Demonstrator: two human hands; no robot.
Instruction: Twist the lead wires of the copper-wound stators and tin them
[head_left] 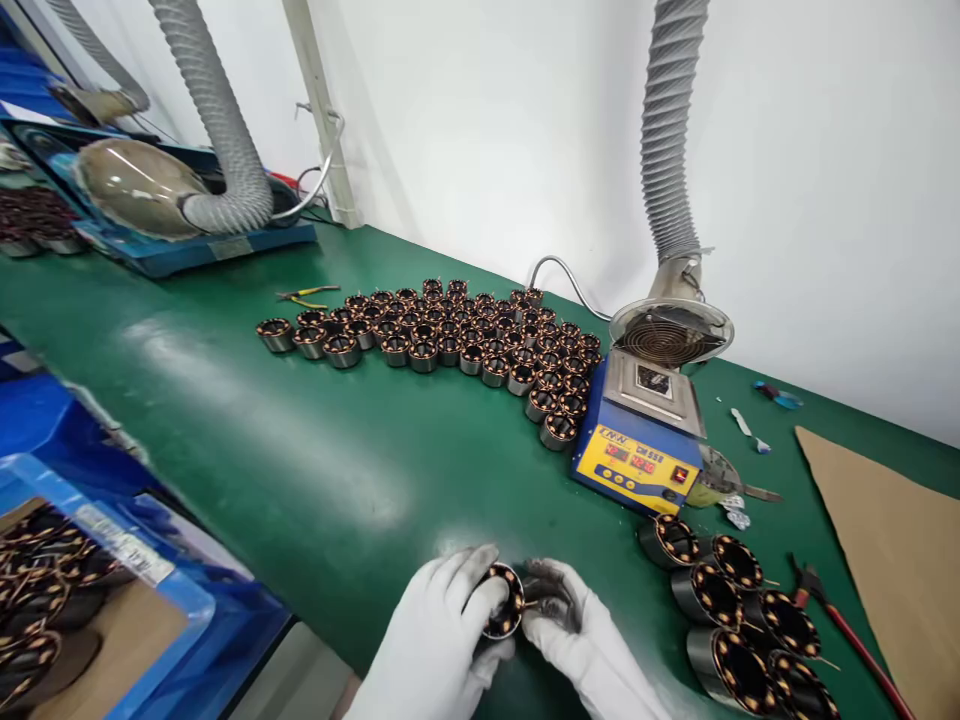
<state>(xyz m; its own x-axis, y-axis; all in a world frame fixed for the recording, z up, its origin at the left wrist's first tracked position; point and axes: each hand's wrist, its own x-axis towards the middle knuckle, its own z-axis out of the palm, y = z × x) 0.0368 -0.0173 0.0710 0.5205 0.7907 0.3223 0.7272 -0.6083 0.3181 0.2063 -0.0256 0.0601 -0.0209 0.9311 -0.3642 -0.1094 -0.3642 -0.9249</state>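
Observation:
Near the bench's front edge, my gloved left hand (444, 622) is wrapped round a motor stator (514, 601), a metal ring with copper windings inside. Its open end is turned toward me, with finger and thumb over the left side of the rim. A short copper lead (531, 604) sticks out to the right of the ring. There my gloved right hand (561, 618), its fingertips darkened, is pinched at the lead. Further right, several larger stators (705, 594) sit tilted in a cluster. Beyond my hands stands a blue and yellow solder pot (637, 455) with a lit display.
Many small stators (422, 355) stand in rows on the green bench (315, 440). A fume hood (671, 330) hangs over the pot. Red-handled cutters (847, 630) and brown cardboard (892, 540) lie right. Yellow-handled pliers (307, 297) lie behind. A blue bin (187, 610) holds stators at left.

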